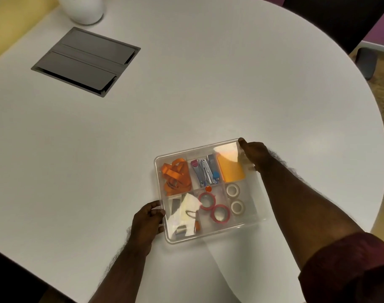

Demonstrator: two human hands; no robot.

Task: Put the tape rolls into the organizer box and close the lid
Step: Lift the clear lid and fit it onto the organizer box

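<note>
My right forearm in its dark red sleeve point(348, 265) is reaching across the near corner of the clear plastic organizer box point(162, 189), and my right hand point(253, 155) is curling over its far right corner, fingers pressing on what looks like the transparent lid point(228, 155). My left hand point(148, 219) is gripping the near left edge, thumb on top and fingers wrapping the side wall. The box is sitting on the white round tabletop point(186, 95), just in front of me.

I am judging it light and stiff but slick, and the thin lid will probably flex, so I am keeping hold at opposite corners. Inside, two red tape rolls point(214, 207) are lying flat, touching, in the near middle compartment, and two white tape rolls point(234, 197) are lying in the near right one. Glare is hiding whether the lid is fully seated.
</note>
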